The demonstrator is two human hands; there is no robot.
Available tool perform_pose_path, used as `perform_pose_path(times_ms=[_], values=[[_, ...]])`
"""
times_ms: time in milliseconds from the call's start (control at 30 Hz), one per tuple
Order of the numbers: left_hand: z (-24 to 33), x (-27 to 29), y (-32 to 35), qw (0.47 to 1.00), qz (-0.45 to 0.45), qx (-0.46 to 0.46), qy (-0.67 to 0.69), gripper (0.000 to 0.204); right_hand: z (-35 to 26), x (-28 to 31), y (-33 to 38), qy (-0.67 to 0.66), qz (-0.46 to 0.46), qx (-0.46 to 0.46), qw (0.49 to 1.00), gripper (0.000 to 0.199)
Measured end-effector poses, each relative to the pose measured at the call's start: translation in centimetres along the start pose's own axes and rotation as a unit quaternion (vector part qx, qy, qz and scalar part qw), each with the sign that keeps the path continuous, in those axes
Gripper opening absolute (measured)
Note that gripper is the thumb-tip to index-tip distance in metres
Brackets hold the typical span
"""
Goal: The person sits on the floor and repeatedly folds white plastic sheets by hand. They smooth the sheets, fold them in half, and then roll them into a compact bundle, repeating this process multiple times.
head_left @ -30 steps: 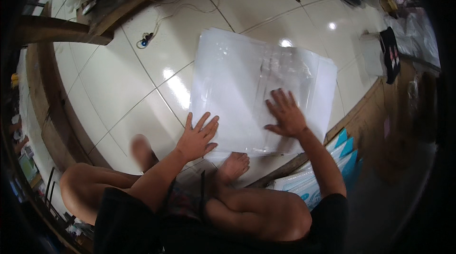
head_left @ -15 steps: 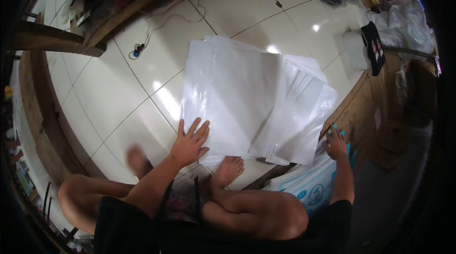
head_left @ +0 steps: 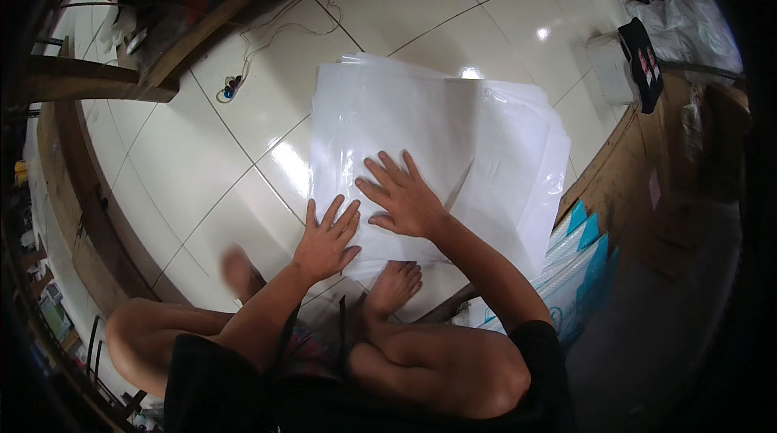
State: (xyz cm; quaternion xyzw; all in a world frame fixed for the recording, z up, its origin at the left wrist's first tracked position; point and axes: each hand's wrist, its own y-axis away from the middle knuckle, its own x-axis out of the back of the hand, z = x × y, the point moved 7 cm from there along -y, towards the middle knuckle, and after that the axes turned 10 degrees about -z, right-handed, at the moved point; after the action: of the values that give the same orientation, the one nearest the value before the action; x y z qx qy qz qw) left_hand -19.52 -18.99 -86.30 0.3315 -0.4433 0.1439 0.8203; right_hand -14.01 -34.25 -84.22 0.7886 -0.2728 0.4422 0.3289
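Observation:
A spread pile of white, glossy plastic bags or sheets (head_left: 405, 113) lies on the tiled floor in front of me. Part of it fans out in a second overlapping stack (head_left: 518, 158) on the right. My left hand (head_left: 325, 243) rests with spread fingers on the pile's near left edge. Close beside it, my right hand (head_left: 402, 200) lies on the top sheet, palm down and fingers apart, holding nothing. My right forearm crosses over the near part of the fanned stack and hides some of it.
Blue-and-white plastic packages (head_left: 575, 263) are stacked by my right knee, along a wooden edge (head_left: 595, 162). A clear box with a black cloth (head_left: 641, 65) stands far right. A thin cord (head_left: 247, 48) lies far left near a wooden beam (head_left: 101, 81).
My right hand has left the blue-and-white packages and come left onto the pile. The fanned sheets on the right now lie flatter and closer together. My left hand has stayed in place.

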Motion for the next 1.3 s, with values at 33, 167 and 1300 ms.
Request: perform_pose_path(times_ms=[33, 167, 1300], values=[[0.0, -0.1, 0.0, 1.000, 0.001, 0.000, -0.002, 0.068, 0.0, -1.0, -0.6, 0.001, -0.002, 0.016, 1.000, 0.071], [-0.2, -0.1, 0.2, 1.000, -0.005, 0.004, 0.014, 0.070, 3.4, -1.8, 3.9, 0.019, -0.050, 0.006, 0.999, 0.070], [-0.9, -0.2, 0.4, 0.999, -0.019, 0.039, 0.019, 0.072, 17.5, 1.7, 31.2, 0.121, -0.252, -0.269, 0.922, 0.079]])
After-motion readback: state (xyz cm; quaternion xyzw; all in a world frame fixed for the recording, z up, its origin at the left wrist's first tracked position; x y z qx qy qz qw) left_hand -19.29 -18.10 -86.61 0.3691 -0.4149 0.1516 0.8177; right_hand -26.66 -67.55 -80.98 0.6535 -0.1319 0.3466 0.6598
